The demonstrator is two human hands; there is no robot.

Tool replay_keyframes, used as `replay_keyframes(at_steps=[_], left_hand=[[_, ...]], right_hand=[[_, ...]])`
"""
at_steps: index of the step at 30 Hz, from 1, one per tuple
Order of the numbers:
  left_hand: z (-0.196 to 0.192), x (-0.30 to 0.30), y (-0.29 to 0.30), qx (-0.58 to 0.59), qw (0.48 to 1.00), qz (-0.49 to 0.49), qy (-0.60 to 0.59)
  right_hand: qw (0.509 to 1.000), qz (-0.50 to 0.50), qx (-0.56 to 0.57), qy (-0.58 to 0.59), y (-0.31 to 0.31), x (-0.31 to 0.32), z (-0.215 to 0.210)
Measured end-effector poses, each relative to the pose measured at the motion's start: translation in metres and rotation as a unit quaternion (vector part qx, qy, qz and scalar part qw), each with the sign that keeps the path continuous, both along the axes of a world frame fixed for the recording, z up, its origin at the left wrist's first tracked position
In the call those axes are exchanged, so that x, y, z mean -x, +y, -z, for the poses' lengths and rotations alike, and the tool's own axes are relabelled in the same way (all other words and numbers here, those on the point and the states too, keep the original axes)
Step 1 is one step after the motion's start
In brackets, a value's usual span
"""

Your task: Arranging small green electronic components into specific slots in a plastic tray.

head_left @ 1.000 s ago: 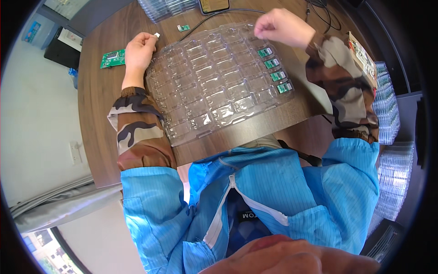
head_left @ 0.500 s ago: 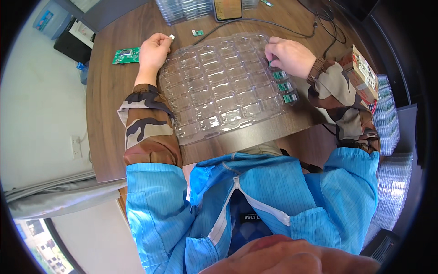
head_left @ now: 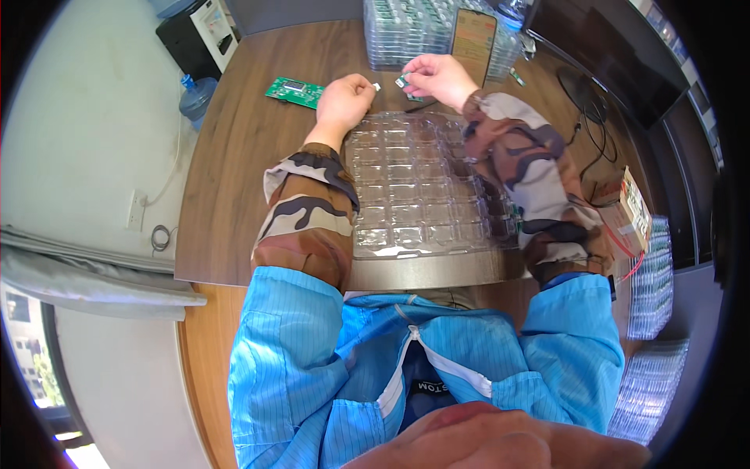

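My left hand (head_left: pixel 344 104) pinches a small white connector (head_left: pixel 377 87) just beyond the tray's far left corner. Beside that hand lies a larger green circuit board (head_left: pixel 291 90) with a small display on it. My right hand (head_left: pixel 440 80) is closed on a small green circuit board (head_left: pixel 401 80), held in the fingertips a short gap from the connector. Under the right hand, another small circuit board (head_left: pixel 415 98) rests partly hidden on the table. A clear plastic tray (head_left: pixel 414 187) with many pockets lies in front of me; my right forearm covers much of its right side.
At the back stand clear stacked trays (head_left: pixel 406 35) holding green boards, and a phone (head_left: pixel 473 45) propped upright. A monitor (head_left: pixel 613 59), black cables (head_left: pixel 600 141) and a cardboard box (head_left: pixel 629 211) are on the right. More stacked trays (head_left: pixel 650 289) stand beyond the table's right edge.
My right hand has left the tray's right column and come over near my left hand, carrying a small circuit board. The left hand still holds the white connector. The whole view has shifted.
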State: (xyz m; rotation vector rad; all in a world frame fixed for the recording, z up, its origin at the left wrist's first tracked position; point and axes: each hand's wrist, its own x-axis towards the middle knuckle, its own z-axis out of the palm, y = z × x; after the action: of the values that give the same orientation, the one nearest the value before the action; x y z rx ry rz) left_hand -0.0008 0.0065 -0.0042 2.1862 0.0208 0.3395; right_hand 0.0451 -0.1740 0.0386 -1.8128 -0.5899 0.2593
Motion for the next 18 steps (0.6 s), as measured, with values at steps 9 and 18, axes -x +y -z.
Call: replay_keyframes(at_steps=[9,18], left_hand=[[-0.008,0.002,-0.005,-0.016,1.000,-0.019,-0.014],[-0.006,-0.002,-0.005,-0.023,0.999,-0.024,-0.016]], right_hand=[[0.996,0.065,0.058,-0.017,0.028,-0.005,0.008],[0.984,0.072,0.116,-0.115,0.031,-0.007,0.010]])
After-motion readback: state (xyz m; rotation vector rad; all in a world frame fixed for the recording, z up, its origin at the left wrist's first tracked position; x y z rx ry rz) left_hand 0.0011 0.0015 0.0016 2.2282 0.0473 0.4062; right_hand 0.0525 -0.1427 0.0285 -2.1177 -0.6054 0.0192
